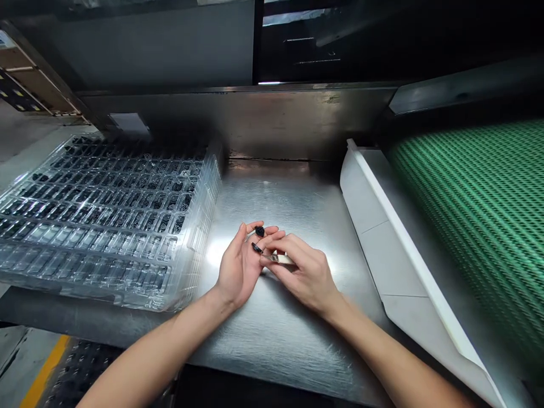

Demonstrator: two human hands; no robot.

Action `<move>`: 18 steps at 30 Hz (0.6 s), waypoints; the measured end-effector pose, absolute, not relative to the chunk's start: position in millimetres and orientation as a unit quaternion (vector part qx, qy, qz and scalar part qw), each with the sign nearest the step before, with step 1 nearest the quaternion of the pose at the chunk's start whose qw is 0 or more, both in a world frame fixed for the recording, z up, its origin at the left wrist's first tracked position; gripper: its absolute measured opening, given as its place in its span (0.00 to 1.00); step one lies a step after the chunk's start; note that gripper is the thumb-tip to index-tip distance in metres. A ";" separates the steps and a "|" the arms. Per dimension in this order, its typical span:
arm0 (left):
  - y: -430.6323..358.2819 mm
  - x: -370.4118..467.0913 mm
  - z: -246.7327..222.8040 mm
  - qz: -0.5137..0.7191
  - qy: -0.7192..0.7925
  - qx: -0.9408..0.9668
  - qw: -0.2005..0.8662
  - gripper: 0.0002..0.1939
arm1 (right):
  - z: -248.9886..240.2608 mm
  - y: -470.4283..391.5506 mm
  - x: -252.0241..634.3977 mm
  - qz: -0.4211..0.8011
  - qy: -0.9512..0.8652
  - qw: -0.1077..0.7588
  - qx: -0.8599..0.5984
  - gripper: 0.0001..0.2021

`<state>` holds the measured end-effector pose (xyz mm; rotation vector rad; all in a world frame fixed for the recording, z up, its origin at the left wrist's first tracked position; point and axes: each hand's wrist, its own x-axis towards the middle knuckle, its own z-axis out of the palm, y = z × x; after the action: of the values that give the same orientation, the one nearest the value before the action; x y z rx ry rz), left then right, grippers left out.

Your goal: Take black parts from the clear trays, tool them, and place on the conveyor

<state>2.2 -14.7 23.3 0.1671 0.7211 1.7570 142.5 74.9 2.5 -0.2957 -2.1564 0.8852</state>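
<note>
Over the metal table my left hand point(241, 263) is turned palm up, its fingers curled around two small black parts. One, a round black part point(259, 231), sits at the fingertips; the other, a narrower black part point(256, 247), lies lower against the fingers. Close beside it, my right hand point(304, 269) pinches a small hand tool point(281, 259) with a pale handle and a metal front end. The tool points left toward the lower black part. Its tip is too small to make out, and I cannot tell whether it touches the part.
On the left stands a stack of clear plastic trays point(187, 260), the top one holding many black parts in its pockets. A white sloped chute wall point(382, 238) runs along the right, with a green mesh conveyor belt point(488, 187) beyond. A metal panel point(280, 122) closes the table's back.
</note>
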 end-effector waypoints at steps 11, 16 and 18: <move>-15.8 7.9 21.6 0.737 0.304 0.096 0.596 0.22 | 6.7 76.6 151.7 0.105 -0.889 0.444 -0.048 0.11; -16.0 3.2 20.0 0.729 0.359 0.130 0.569 0.14 | 19.5 82.8 160.2 0.036 -0.884 0.467 -0.020 0.12; -18.3 4.0 21.2 0.710 0.376 0.151 0.575 0.14 | 23.9 84.8 161.8 0.025 -0.887 0.462 -0.009 0.12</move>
<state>4.0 -18.3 21.2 0.3547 0.8817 1.6638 161.8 84.8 23.9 -0.0216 -2.1812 0.0612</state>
